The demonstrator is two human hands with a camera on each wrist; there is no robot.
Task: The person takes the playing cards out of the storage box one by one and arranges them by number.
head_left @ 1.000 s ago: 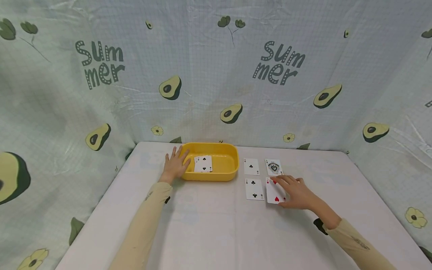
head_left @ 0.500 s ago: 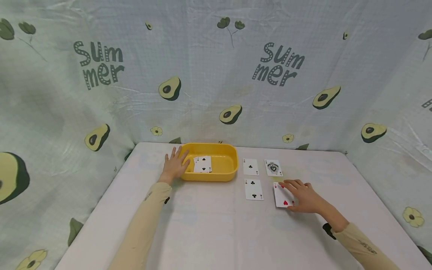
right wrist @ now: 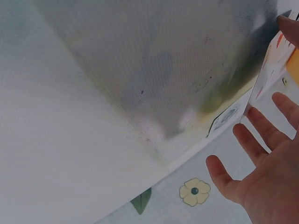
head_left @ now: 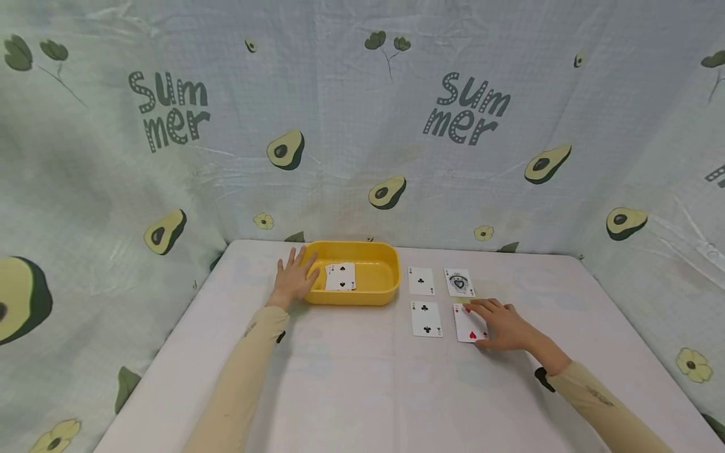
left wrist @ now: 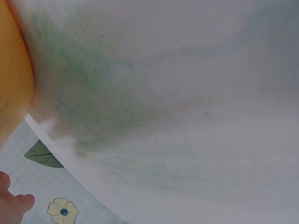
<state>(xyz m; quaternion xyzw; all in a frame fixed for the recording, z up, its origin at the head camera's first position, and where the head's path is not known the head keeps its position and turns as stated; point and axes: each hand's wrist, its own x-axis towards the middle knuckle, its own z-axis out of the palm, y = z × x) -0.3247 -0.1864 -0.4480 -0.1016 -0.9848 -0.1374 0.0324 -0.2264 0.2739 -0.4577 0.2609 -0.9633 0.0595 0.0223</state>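
Observation:
My right hand (head_left: 504,328) pinches a two of hearts playing card (head_left: 467,327) by its edges, thumb at the near side and fingers at the far side. In the right wrist view the card (right wrist: 267,70) stands between the thumb and fingertips, tilted over the cloth. Left of it lies a two of clubs (head_left: 426,319). Behind lie an ace of clubs (head_left: 421,282) and an ace of spades (head_left: 459,283). My left hand (head_left: 292,282) rests with spread fingers on the left end of a yellow tray (head_left: 368,299). Several overlapping cards (head_left: 342,277) lie inside it.
A white cloth (head_left: 351,390) covers the table. Behind and at both sides hangs a pale curtain (head_left: 340,94) printed with avocados and the word summer. The tray stands near the table's back edge.
My right hand first carries the two of hearts right and nearer to me, then back slightly left and away, below the ace of spades. The left hand stays on the tray.

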